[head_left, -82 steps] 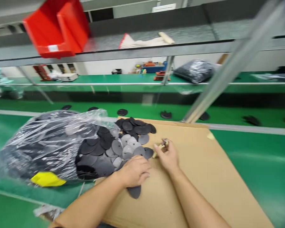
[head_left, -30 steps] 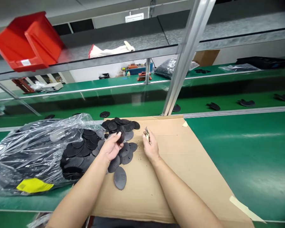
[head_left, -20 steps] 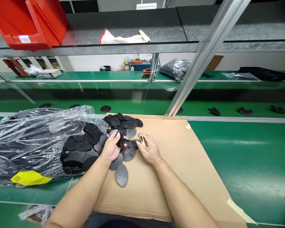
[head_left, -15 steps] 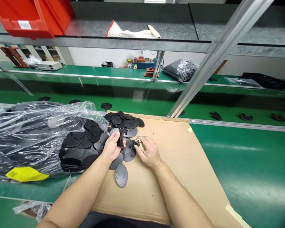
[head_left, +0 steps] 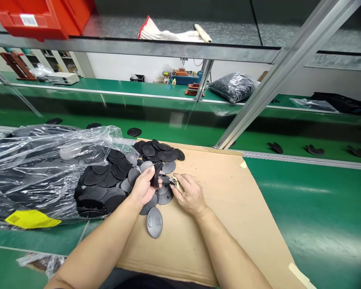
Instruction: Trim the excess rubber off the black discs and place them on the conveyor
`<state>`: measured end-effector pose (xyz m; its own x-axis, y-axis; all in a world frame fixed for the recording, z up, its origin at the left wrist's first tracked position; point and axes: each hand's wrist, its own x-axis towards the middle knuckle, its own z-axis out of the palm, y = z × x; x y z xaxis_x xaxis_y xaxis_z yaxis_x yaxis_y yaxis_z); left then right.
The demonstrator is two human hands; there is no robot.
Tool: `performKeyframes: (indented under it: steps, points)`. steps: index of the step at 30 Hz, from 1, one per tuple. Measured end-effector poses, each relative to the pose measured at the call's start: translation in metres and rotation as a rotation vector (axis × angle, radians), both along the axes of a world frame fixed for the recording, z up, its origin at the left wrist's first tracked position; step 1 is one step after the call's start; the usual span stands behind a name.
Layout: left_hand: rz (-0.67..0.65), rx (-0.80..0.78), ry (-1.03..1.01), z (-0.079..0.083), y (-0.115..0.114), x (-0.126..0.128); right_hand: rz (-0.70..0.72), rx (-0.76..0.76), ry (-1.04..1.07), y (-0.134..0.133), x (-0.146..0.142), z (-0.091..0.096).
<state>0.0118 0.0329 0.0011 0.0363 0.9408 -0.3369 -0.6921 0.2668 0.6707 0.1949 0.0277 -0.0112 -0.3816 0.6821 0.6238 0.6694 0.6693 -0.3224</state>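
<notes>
My left hand point(head_left: 142, 188) is closed on a curved black oval plastic piece point(head_left: 157, 173), held on edge above the cardboard; there may be more than one piece in the grip. Pinched in the fingers of my right hand point(head_left: 191, 193) is a small shiny metal hand tool point(head_left: 172, 180), like a clipper, its tip close to the piece. Whether they touch is hard to see. Below the hands lies a single dark grey oval piece point(head_left: 154, 222) with raised marks. Behind them spreads a heap of black oval pieces point(head_left: 167, 155).
A clear plastic bag point(head_left: 39, 168) spills many black ovals at the left, with a yellow label point(head_left: 33, 219) on it. Cardboard point(head_left: 237, 216) covers the green bench point(head_left: 319, 200). An aluminium post point(head_left: 258, 96) slants up at the right. Overhead, a shelf carries a red bin point(head_left: 42, 20) and a glove point(head_left: 171, 35).
The view has shifted slightly. The metal tool and the black piece remain close together in my hands, with the tool turned a little. The surrounding pieces lie as before.
</notes>
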Motion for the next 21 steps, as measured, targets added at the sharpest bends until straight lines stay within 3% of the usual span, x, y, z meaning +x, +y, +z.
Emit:
performKeyframes:
  steps: [16, 21]
  points:
    - [0.099, 0.039, 0.06, 0.002, -0.006, 0.009, -0.112, -0.042, -0.161, -0.002, 0.0, -0.001]
    - [0.122, 0.061, 0.099, 0.001, -0.006, 0.011, -0.095, -0.168, -0.028, -0.005, -0.005, 0.0]
